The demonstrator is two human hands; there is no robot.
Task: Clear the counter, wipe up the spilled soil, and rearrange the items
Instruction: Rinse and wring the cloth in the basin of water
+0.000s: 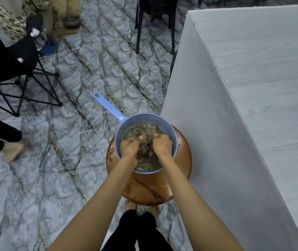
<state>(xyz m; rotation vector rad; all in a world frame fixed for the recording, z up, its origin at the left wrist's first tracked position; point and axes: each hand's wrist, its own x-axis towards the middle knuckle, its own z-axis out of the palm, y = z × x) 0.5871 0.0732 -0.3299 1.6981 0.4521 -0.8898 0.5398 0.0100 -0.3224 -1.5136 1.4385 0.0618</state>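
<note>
Both hands are down in a blue dipper [172,134] that stands on a round brown stool [150,189], just beside the end wall of the grey bench [262,87]. The dipper holds murky brown water [144,165]. The left hand [130,146] and right hand [162,144] each grip a sodden, mud-coloured cloth [145,141] bunched between them. The thumbs show on top; the fingertips are under the water and cloth and cannot be read. The cloth's true colour and extent are hard to make out, as it blends with the water. The dipper's handle [108,106] points up-left, away from the bench. Droplets and brown specks sit on the stool top, and a dark streak runs across its near part. The stool's legs are hidden. The person's own feet [130,205] show only partly past the stool's near edge, above black trouser legs. The bench is cut off at the right and bottom edges. On the marbled floor [63,160], at left: another person's bare foot [12,149], cut off by the frame, and a black folding chair [27,84]. The items at top left are too blurred to identify.
</note>
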